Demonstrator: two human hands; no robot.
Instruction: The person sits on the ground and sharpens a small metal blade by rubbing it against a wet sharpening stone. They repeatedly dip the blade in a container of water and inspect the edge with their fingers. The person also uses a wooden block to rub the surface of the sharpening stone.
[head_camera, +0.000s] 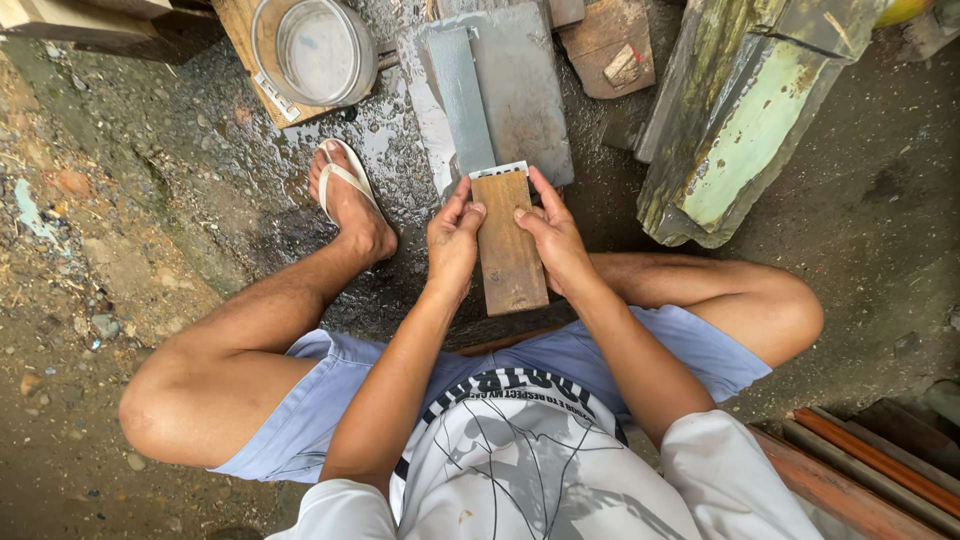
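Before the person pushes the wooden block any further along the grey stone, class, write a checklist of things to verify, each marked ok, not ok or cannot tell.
1. Both hands on the brown rectangular wooden block: ok; the left hand and right hand press it from either side.
2. Block's metal-edged far end meets the long grey flat stone: ok, they touch.
3. Stone surface wet: cannot tell, though the gravel ground around it glistens.
4. Round metal bowl within reach: ok, it sits on a board beside the stone.
5. Foot in the white flip-flop sandal away from the stone: ok, apart to its left in the picture.
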